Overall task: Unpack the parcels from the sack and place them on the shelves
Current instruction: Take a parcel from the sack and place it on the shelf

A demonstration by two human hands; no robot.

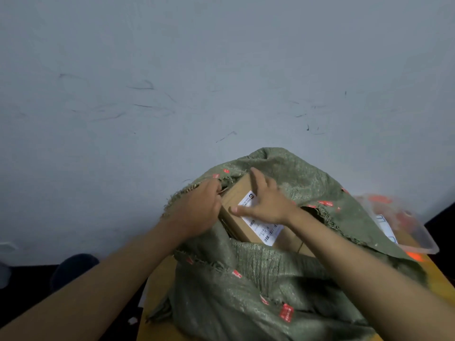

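The sack [258, 279] hides most of the cardboard parcel [248, 217].

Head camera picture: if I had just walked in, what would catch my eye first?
Probably the big green woven sack slumped open at the bottom centre, with a cardboard box bearing a white label showing in its mouth. Both hands are there: the left hand at the box's left edge, the right hand spread over its top. At the right edge sits a clear plastic tray.

Green woven sack [258, 279] with red printed marks, slumped and crumpled, frayed mouth open toward the top. Brown cardboard parcel [242, 223] lies tilted inside the mouth, white barcode label [263, 230] facing up.
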